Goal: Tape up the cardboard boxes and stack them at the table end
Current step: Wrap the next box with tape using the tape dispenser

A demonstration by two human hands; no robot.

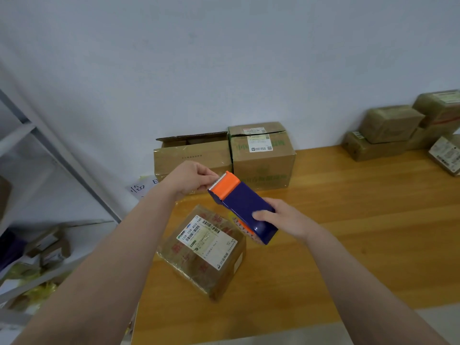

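Nearest the viewer, a small taped box with a white shipping label lies flat on the wooden table, close to its left edge and turned at an angle.

Just above it, the right hand grips the rear of a blue tape dispenser, fingers wrapped over the body (the unit is held clear of the table, orange cutter end raised).

The left hand has its fingers curled together in a pinch at the toothed orange edge. A tape end may lie between them, but none can be made out.

Further back, against the wall, stand an open-flapped carton and a closed carton, touching side by side.

At the far right table end sits a stack of taped boxes.

A metal shelf stands left.
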